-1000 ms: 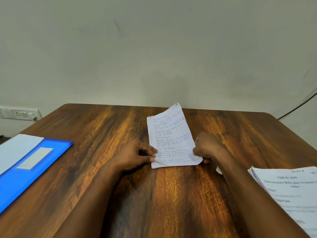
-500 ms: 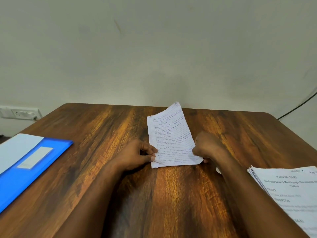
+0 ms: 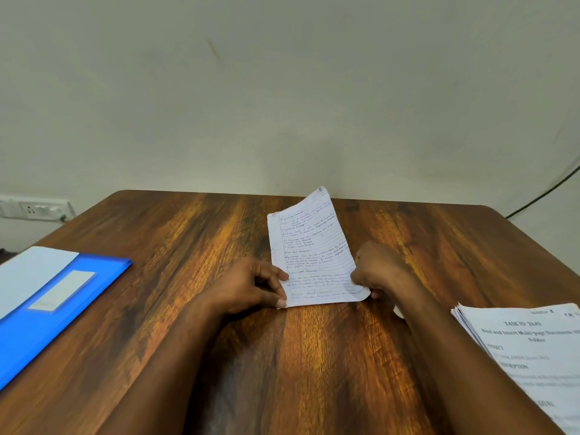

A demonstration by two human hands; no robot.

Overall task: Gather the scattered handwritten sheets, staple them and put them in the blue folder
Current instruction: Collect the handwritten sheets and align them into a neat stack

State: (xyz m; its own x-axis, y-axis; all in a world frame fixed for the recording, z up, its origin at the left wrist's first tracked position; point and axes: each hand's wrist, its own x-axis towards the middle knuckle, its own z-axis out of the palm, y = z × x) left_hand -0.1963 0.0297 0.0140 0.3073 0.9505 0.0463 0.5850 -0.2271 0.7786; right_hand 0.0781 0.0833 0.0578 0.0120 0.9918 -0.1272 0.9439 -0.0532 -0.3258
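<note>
The handwritten lined sheets stand on their lower edge in the middle of the wooden table, leaning away from me, top right corner raised. My left hand pinches their lower left edge with thumb and fingers. My right hand grips their lower right edge with curled fingers. The blue folder lies closed at the table's left edge, apart from both hands. No stapler is in sight.
A stack of printed pages lies at the right front of the table, beside my right forearm. A wall socket sits low on the left wall, and a dark cable runs down at the far right.
Almost nothing moved. The sheets' top corner wavers slightly while both hands keep their hold at the lower edge.
</note>
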